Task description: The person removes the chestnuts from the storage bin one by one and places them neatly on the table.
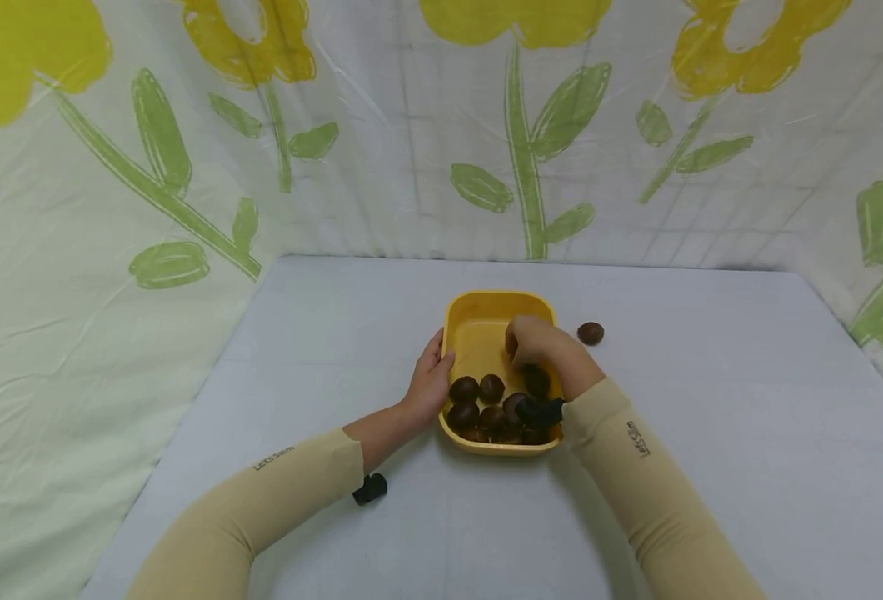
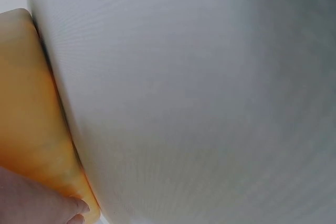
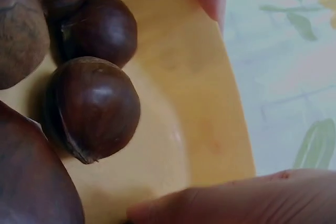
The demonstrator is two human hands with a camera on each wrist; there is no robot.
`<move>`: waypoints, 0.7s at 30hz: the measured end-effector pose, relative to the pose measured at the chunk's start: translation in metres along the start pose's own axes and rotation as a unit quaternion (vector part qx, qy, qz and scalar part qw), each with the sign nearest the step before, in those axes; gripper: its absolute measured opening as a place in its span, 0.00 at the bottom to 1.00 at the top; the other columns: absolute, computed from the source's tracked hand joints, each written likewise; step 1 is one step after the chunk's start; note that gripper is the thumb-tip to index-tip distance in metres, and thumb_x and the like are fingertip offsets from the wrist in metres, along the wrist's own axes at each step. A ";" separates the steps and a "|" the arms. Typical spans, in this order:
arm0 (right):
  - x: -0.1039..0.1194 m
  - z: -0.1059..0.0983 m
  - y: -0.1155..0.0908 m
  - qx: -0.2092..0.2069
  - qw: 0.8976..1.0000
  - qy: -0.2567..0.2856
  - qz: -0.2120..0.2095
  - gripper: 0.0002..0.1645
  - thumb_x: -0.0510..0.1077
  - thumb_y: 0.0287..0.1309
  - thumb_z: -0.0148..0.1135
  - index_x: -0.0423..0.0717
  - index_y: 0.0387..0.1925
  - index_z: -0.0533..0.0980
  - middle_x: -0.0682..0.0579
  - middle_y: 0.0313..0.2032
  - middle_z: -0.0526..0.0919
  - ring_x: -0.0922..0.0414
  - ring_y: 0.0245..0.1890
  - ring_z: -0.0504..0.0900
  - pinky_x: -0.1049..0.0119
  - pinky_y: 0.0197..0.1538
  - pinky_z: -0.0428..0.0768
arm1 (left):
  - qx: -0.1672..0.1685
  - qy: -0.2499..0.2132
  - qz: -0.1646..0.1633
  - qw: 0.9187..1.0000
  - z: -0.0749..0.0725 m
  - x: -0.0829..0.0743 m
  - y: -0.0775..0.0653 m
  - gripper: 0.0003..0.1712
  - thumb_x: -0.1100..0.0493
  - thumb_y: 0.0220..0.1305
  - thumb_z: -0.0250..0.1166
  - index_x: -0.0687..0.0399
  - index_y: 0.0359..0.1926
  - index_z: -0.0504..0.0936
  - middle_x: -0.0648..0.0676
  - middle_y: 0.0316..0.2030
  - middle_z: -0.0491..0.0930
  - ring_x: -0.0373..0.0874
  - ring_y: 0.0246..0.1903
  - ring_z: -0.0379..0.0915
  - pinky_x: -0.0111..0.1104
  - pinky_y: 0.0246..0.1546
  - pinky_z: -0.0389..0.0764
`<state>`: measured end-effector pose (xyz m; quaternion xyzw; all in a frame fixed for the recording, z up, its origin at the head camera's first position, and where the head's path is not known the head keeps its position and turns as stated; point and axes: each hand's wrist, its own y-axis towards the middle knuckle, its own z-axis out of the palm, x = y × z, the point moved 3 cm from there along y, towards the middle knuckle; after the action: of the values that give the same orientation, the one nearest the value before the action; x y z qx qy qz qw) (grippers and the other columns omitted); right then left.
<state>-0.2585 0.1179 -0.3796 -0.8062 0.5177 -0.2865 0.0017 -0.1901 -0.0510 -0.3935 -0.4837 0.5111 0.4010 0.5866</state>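
A yellow plastic box (image 1: 479,333) lies tipped toward me on the table, with several brown chestnuts (image 1: 492,387) gathered at its near end. My left hand (image 1: 430,379) grips the box's left side, its thumb on the rim and its fingers along the outer wall. In the left wrist view, that hand (image 2: 42,200) touches the outer wall. Inside the box, over its right half, my right hand (image 1: 537,342) has its fingers curled down. A dark bit shows at its fingertips, seemingly a chestnut mostly hidden by the hand. The right wrist view shows chestnuts (image 3: 97,108) close up beside that hand (image 3: 252,200).
One loose chestnut (image 1: 591,333) lies on the pale table (image 1: 681,350) right of the box. Black wrist devices show under the left wrist (image 1: 370,489) and at the right wrist (image 1: 539,412). A flower-printed curtain (image 1: 381,167) hangs behind the table.
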 end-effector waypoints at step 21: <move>-0.006 -0.024 -0.011 -0.082 0.990 0.112 -0.024 0.26 0.42 0.50 0.68 0.36 0.51 0.76 0.41 0.49 0.79 0.46 0.49 0.76 0.54 0.52 0.76 | -0.016 0.019 -0.012 1.000 0.000 0.003 0.004 0.29 0.62 0.74 0.38 0.60 0.72 0.44 0.56 0.73 0.46 0.48 0.72 0.41 0.43 0.71 0.47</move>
<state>-0.2620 0.1351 -0.3589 -0.7785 0.5171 -0.3313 -0.1295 -0.1936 -0.0500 -0.3971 -0.5066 0.5097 0.3928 0.5739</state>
